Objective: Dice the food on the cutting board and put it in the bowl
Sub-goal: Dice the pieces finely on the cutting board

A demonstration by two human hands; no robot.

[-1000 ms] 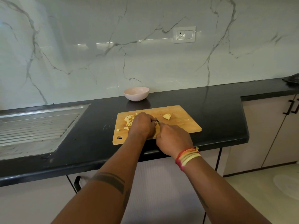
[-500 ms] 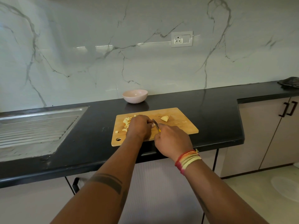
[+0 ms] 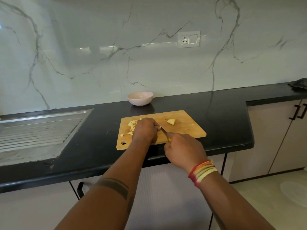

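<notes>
A wooden cutting board [image 3: 187, 130] lies on the black counter. Several pale yellow diced pieces [image 3: 132, 125] sit on its left part, and one larger uncut chunk [image 3: 171, 121] lies toward its far right. My left hand [image 3: 145, 129] is curled over a piece of food on the board; that piece is almost wholly hidden beneath the fingers. My right hand [image 3: 182, 149] grips a knife [image 3: 164, 132] with a yellow handle, its blade angled toward the left hand's fingertips. A pink bowl [image 3: 140, 98] stands behind the board by the wall.
A steel sink drainboard [image 3: 38, 130] is set into the counter at the left. A dark object [image 3: 298, 84] lies on the counter at the far right. Cabinets with black handles [image 3: 297, 112] stand below right. The counter's front edge runs just under the board.
My right hand has drawn back toward me, and the knife blade now shows between the two hands. The left hand stays on the food. The camera view has shifted slightly.
</notes>
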